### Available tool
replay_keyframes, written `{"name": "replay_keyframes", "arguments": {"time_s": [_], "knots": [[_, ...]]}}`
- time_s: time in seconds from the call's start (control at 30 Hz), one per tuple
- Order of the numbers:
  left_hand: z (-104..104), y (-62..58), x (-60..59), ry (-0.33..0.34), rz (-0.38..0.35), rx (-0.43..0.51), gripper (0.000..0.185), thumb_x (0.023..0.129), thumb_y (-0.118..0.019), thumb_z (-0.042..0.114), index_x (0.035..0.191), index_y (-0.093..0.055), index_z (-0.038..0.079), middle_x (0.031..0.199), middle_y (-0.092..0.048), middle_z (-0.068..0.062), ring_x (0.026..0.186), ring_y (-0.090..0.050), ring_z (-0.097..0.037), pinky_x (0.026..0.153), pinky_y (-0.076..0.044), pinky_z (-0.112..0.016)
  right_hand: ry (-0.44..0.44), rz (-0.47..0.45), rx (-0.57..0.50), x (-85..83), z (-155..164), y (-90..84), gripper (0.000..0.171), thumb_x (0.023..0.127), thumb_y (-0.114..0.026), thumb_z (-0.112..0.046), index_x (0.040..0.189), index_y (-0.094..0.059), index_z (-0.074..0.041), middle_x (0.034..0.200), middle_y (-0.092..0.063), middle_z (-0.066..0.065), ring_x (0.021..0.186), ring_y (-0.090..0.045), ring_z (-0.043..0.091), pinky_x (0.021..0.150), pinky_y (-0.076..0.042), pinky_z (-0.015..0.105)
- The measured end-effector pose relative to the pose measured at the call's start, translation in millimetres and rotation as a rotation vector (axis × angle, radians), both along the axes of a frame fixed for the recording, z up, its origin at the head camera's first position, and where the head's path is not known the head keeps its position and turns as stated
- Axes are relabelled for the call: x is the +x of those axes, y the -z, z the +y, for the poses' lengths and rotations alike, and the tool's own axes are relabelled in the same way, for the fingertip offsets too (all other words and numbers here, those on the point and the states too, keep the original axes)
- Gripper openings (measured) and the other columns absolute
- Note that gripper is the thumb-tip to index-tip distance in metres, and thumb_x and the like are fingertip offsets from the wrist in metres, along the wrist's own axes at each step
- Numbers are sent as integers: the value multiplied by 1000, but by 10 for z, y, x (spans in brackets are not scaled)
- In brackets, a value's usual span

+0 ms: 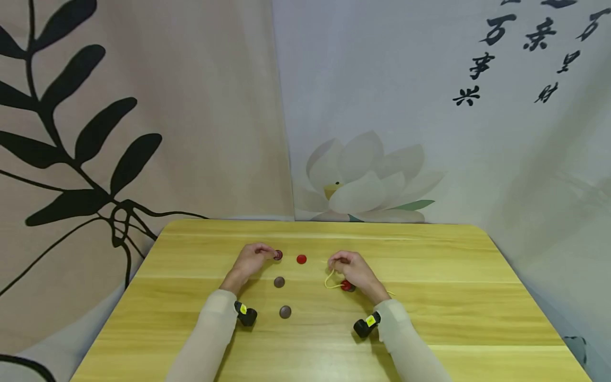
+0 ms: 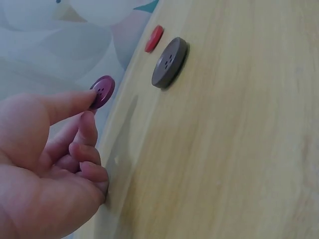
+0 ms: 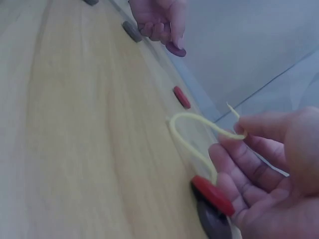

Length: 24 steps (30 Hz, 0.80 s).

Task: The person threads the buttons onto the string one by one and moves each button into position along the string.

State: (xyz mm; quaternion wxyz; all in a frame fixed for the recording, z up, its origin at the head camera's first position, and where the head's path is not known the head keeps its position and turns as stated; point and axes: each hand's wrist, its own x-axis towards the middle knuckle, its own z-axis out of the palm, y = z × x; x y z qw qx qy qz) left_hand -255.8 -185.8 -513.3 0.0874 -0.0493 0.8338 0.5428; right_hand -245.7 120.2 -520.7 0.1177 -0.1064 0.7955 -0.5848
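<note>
Threaded: red button (image 3: 213,195) and a dark one under it sit on yellow cord (image 3: 192,134) | right hand (image 1: 354,270) pinches cord tip | left hand (image 1: 252,260) pinches purple button (image 2: 102,91), lifted, unthreaded | three buttons are left on table (image 1: 429,297)

- The head view looks from high up, forward and down, at the whole table (image 1: 429,318) and the wall cloth behind it. It is far away, so both hands look small.
- The left wrist view sits right behind the left hand (image 2: 45,164), low by the table. It looks past the fingers toward the far edge. It is very near.
- The right wrist view sits right behind the right hand (image 3: 279,169), also low and near. It looks sideways across the table, so the left hand (image 3: 159,20) shows at the top.
- All three views share the purple button (image 1: 278,255) (image 2: 101,91) (image 3: 176,49) and the red button (image 1: 301,259) (image 2: 154,38) (image 3: 182,97).
</note>
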Motion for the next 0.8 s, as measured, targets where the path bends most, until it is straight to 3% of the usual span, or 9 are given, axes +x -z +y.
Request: {"name": "replay_keyframes", "arguments": {"time_s": [0.23, 0.57, 0.73, 0.8], "knots": [[-12, -14, -6, -36, -14, 44, 18, 94, -67, 23, 103, -71, 8, 113, -66, -9, 107, -56, -27, 91, -42, -40, -1, -3, -15, 48, -40, -86, 18, 98, -59, -11, 106, -68, 4, 99, -71, 17, 95, -65, 22, 86, -52, 35], [19, -9, 9, -67, -11, 95, 17, 94, -67, 22, 102, -70, 7, 110, -66, -9, 102, -56, -25, 85, -42, -36, 9, 1, -13, 106, -44, -158, 19, 98, -59, -11, 107, -67, 4, 99, -70, 19, 89, -64, 24, 76, -49, 32], [36, -10, 19, -79, -5, 104, 17, 95, -67, 22, 102, -70, 7, 111, -66, -9, 103, -56, -25, 85, -42, -35, 13, 14, -4, 117, -57, -192, 19, 98, -57, -9, 107, -67, 5, 98, -70, 18, 88, -64, 23, 78, -50, 36], [40, -4, 17, -80, -4, 106, 17, 95, -67, 23, 102, -70, 8, 111, -66, -8, 103, -56, -25, 85, -42, -35, 13, 14, 1, 134, -72, -237, 20, 98, -56, -7, 108, -66, 7, 99, -70, 21, 91, -65, 28, 81, -50, 42]]}}
